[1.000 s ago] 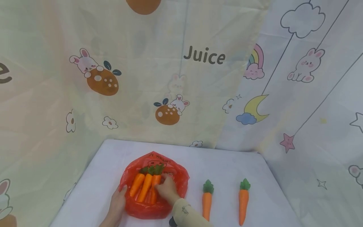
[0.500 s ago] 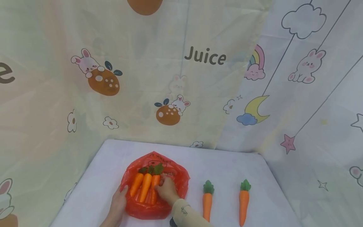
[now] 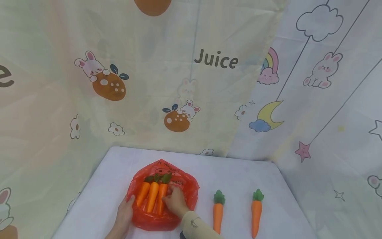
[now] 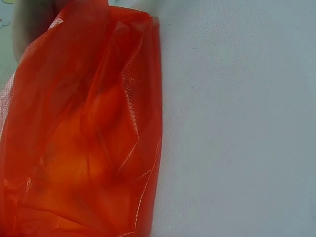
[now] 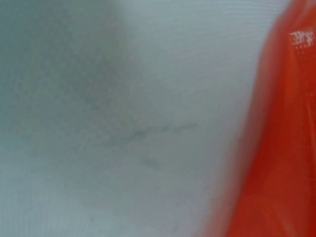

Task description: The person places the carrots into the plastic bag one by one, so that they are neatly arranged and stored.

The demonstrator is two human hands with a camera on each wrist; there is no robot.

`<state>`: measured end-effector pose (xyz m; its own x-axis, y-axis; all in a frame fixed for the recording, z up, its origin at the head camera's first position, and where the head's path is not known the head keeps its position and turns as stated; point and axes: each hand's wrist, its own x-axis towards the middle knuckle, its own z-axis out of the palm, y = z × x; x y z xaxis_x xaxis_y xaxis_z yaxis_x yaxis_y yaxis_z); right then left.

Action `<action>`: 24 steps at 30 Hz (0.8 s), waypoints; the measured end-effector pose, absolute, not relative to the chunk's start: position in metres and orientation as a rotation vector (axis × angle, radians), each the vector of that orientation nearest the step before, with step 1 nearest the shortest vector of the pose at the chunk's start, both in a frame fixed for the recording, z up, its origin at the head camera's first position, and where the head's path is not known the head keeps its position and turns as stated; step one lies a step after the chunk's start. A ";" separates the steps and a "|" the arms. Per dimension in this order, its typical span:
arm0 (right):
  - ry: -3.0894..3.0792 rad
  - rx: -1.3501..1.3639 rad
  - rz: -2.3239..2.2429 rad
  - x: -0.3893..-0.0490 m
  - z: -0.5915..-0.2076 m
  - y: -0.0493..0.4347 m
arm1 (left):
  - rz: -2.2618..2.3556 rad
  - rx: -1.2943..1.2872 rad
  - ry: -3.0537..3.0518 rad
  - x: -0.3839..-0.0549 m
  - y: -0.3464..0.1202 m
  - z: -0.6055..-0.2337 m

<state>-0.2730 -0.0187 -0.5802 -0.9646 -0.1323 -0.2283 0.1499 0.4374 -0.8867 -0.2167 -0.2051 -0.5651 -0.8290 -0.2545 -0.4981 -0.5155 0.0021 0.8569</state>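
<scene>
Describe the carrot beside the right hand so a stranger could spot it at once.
On the white table, find the open red plastic bag toward the left. Inside it, three orange carrots lie side by side. Yours is the rightmost carrot there, next to the right hand; its two neighbours lie farther left, and the two loose carrots lie outside the bag.

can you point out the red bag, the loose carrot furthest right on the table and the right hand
Red bag (image 3: 155, 224): head view, on its near wall
Carrot furthest right (image 3: 256, 212): head view, on its orange body
Right hand (image 3: 176, 200): head view, on the back of the hand
</scene>
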 end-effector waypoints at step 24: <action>2.655 -0.302 -1.246 -0.254 -0.542 0.024 | 1.944 -0.815 2.061 -0.215 -0.209 -0.566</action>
